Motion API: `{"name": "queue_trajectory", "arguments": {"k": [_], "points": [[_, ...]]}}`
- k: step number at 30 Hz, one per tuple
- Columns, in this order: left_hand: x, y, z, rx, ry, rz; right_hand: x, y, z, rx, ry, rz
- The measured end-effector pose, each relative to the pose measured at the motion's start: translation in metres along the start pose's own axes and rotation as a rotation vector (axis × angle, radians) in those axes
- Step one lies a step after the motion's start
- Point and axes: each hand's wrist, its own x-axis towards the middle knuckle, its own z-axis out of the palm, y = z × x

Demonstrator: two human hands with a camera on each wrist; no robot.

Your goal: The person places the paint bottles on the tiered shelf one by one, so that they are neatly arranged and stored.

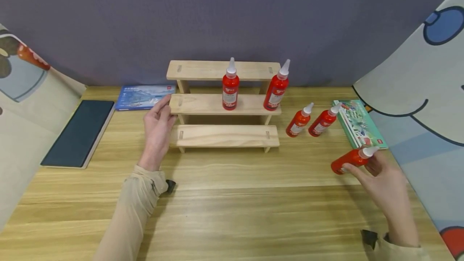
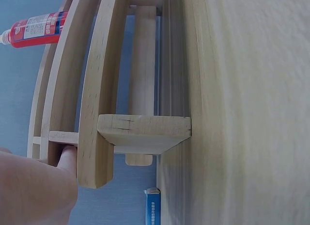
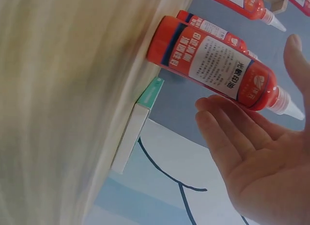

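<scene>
My left hand [image 1: 158, 129] grips the left end of the middle step of a three-step wooden display rack [image 1: 224, 136]; in the left wrist view the thumb lies under that step and the other fingers are mostly hidden. Two red bottles with white nozzle caps stand on the middle step, one near its centre [image 1: 230, 92] and one at its right end [image 1: 276, 93]. At the right, my right hand [image 1: 386, 184] is around another red bottle [image 3: 213, 65] standing on the table. Its fingers are nearly straight, with a gap between thumb and bottle in the right wrist view.
Two more red bottles [image 1: 299, 122] [image 1: 323, 122] stand right of the rack. A green box [image 1: 360, 126] lies behind the right hand. On the left lie a blue box [image 1: 141, 96] and a dark book-like slab [image 1: 79, 132]. A grey-blue panel [image 1: 217, 15] rises behind the rack.
</scene>
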Motion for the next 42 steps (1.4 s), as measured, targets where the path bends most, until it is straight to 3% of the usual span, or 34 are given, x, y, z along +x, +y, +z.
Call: {"name": "queue_trajectory", "arguments": {"k": [20,42], "points": [[0.0004,0.0003,0.0007,0.005,0.012,-0.010,-0.0004,0.0031,0.0041,0.005,0.035,-0.032],[0.0000,0.0002,-0.0004,0.026,-0.005,-0.013,0.0002,0.0000,0.0059,-0.036,0.050,0.005]]}}
